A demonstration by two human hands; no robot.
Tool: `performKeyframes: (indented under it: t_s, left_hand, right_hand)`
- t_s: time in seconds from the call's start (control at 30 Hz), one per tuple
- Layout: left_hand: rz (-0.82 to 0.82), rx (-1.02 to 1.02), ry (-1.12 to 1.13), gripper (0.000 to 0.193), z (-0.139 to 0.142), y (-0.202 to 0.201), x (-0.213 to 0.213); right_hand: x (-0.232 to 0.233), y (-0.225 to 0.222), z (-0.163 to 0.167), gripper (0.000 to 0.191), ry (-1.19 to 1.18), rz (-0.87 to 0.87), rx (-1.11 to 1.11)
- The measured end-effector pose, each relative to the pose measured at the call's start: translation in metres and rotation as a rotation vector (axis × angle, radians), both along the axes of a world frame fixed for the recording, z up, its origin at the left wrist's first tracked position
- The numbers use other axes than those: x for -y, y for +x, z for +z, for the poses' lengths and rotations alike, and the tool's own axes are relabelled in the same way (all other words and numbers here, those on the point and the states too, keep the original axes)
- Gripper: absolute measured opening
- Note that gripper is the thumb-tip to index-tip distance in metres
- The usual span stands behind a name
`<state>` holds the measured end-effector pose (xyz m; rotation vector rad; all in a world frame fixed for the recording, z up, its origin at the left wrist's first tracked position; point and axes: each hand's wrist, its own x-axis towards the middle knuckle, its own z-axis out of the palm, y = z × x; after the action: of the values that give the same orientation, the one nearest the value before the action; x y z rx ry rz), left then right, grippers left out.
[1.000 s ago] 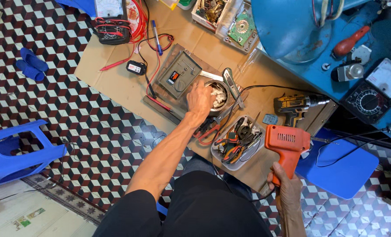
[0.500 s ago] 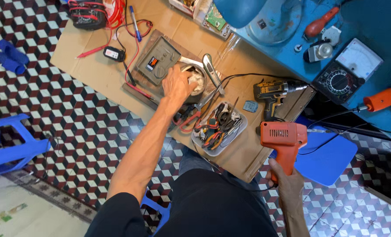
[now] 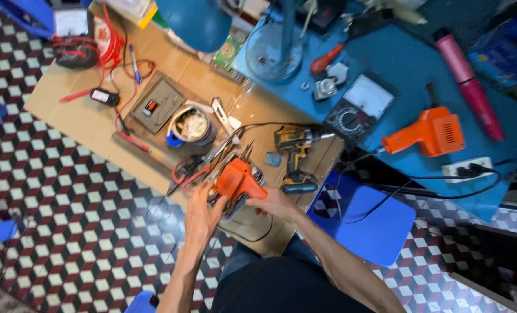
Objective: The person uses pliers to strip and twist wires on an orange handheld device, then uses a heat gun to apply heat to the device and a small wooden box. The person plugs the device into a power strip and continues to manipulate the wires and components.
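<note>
Gripping orange soldering gun (image 3: 238, 179), right hand (image 3: 276, 203) on handle, left hand (image 3: 200, 211) beside

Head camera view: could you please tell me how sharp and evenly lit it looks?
Head view: even light, no harsh glare; slight motion blur softens the left hand, right hand and the orange pistol-shaped plastic soldering gun they hold; the dark right edge is underexposed.

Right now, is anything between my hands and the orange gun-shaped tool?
Nothing visible: the right hand grips the orange gun-shaped tool by its handle, and the left hand touches its near side.
</note>
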<state>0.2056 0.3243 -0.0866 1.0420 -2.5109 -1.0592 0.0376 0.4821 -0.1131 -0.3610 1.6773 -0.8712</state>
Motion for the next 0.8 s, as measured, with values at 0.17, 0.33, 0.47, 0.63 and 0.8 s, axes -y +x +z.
performKeyframes:
  t_s: [0.17, 0.33, 0.47, 0.63, 0.8]
  left_hand:
    - [-0.042, -0.047, -0.026, 0.07, -0.024, -0.02, -0.037]
    - [-0.038, 0.082, -0.13, 0.068, -0.004, -0.035, -0.04]
    - [0.071, 0.172, 0.132, 0.052, 0.049, -0.078, -0.039]
    - [-0.039, -0.107, 0.204, 0.046, 0.124, -0.2, -0.055]
    - [-0.302, -0.418, -0.107, 0.048, 0.147, -0.379, -0.061]
  right_hand:
    - [-0.03, -0.016, 0.039, 0.059, -0.011, 0.063, -0.574]
    - [-0.087, -0.059, 0.12, 0.057, -0.015, -0.243, -0.548]
    - [-0.111, -0.156, 0.161, 0.046, -0.099, -0.457, -0.754]
    - [-0.092, -0.354, 0.162, 0.051, -0.027, -0.414, -1.203]
    - [-0.039, -0.537, 0.131, 0.081, 0.011, -0.082, -1.413]
